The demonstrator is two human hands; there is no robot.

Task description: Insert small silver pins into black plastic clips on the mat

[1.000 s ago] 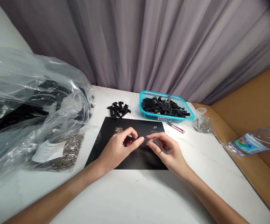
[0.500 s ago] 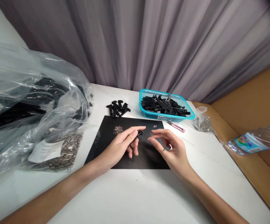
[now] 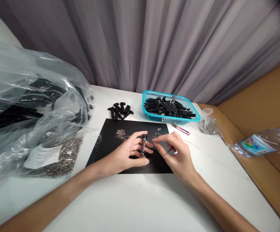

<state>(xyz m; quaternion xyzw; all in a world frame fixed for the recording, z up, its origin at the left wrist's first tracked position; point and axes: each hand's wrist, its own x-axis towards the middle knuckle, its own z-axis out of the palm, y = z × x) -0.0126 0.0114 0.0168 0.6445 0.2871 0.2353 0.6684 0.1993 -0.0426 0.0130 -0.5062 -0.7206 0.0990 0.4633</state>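
My left hand (image 3: 129, 151) is over the black mat, holding a narrow black plastic part (image 3: 143, 145) upright, its side with bright metal turned toward me. The fingers lie behind the part and the thumb is stretched out below it. My right hand (image 3: 180, 151) is just to the right, thumb and forefinger pinched close to the part; anything between those tips is too small to make out. A thin metal tool (image 3: 168, 152) is tucked in its curled fingers. Small metal pieces (image 3: 122, 134) lie on the mat behind my left hand, and a few tiny ones (image 3: 158, 131) lie behind the right.
Behind the black mat (image 3: 98, 154) lie loose black parts (image 3: 119, 111) and a blue basket (image 3: 198, 118) full of similar ones. Pink-handled snips (image 3: 183, 130) and a small bag (image 3: 209, 124) are right. Large plastic bags (image 3: 57, 64) fill the left; a bottle (image 3: 256, 146) lies far right.
My left hand has turned the black part upright, showing its metal side, and its fingers have spread behind it. My right hand stays pinched beside it, slightly nearer.
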